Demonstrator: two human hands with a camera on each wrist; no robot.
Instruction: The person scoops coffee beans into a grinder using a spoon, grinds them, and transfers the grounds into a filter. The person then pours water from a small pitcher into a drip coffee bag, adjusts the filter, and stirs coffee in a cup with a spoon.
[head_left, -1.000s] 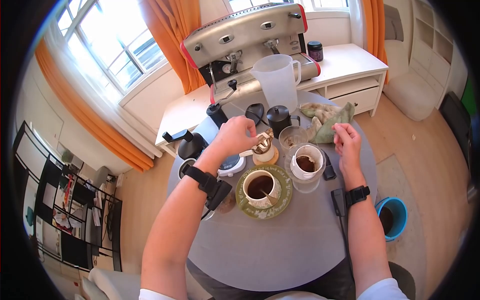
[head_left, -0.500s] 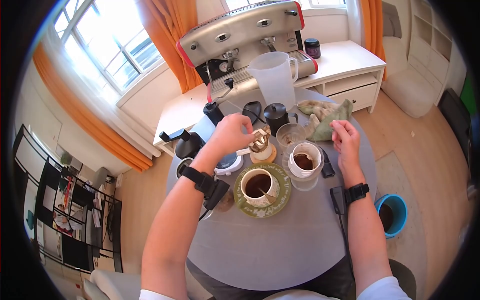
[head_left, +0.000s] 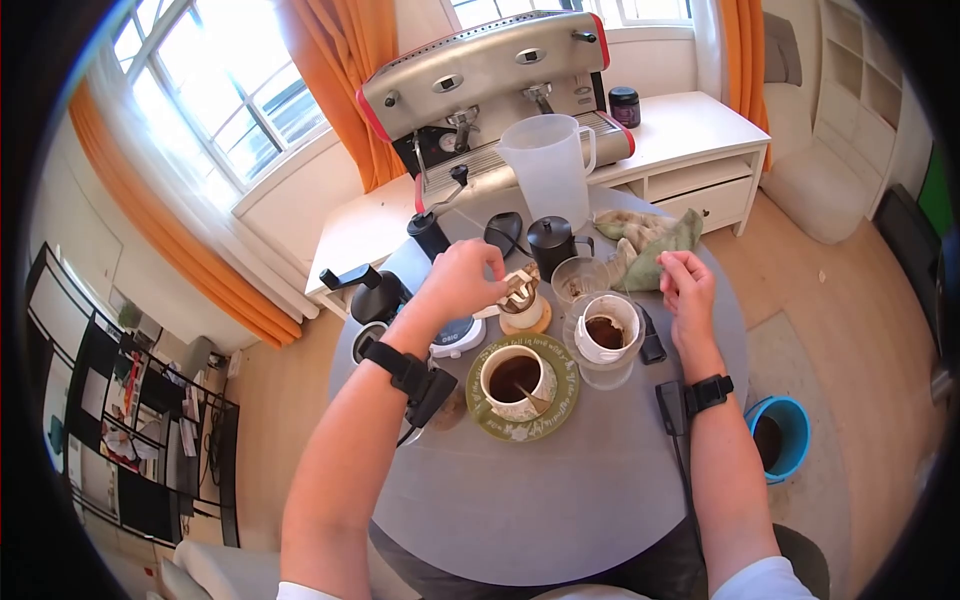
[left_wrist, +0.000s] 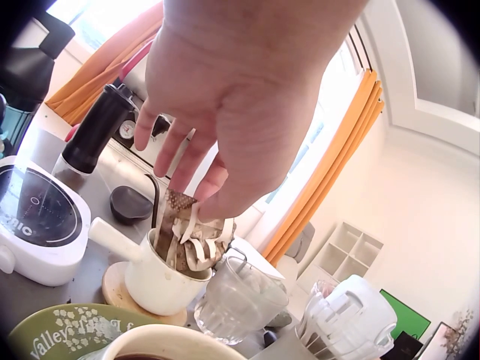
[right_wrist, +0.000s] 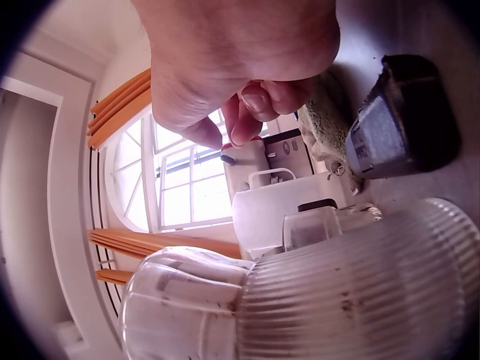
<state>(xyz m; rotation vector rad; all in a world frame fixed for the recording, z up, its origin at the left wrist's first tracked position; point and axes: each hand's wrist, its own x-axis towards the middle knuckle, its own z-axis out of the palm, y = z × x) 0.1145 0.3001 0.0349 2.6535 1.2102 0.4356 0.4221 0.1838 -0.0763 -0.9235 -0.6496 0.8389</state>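
My left hand pinches the top of a used drip coffee bag, brown with white paper tabs. The bag's lower part sits in a small white handled cup on a round wooden coaster. Raised at the right, my right hand has its fingers curled and the thumb close to the index finger; nothing shows in it in the right wrist view. Below and left of that hand stands a ribbed clear glass, with a white filter of dark grounds on top in the head view.
In front is a patterned cup of dark coffee on a green saucer. Behind stand a black lidded pot, a plastic pitcher and grinders. A cloth lies back right; a blue bucket is on the floor.
The drip bag sits slightly lower against the white cup than before, with my left hand still pinching it. My right hand stays raised in nearly the same place.
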